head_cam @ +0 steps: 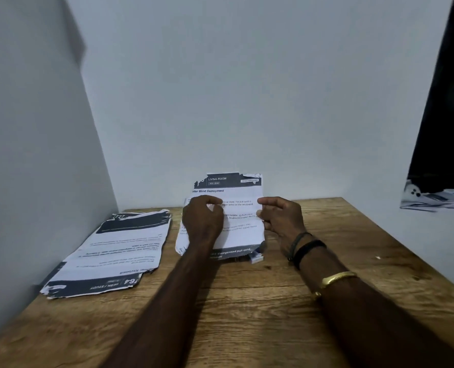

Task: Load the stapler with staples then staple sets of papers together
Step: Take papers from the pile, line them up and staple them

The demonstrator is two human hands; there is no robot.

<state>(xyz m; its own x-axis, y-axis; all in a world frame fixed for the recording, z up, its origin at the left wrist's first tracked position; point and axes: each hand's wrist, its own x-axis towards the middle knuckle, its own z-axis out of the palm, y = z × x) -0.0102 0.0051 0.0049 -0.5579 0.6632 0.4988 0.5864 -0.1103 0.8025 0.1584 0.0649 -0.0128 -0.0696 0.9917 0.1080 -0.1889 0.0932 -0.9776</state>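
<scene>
A wood-grain table fills a corner of pale walls. Above it a set of papers stands upright, long axis vertical, header uppermost and facing the person. Of the 2 hands, the left hand curls round its left edge and the right hand pinches its right edge. Left of the grip, another stack lies flat.

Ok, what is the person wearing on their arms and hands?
No sleeves or gloves. The left hand and wrist wear nothing. Behind the right hand sit a thin dark cord and a broader black band, with a gold bangle further up the forearm.
</scene>
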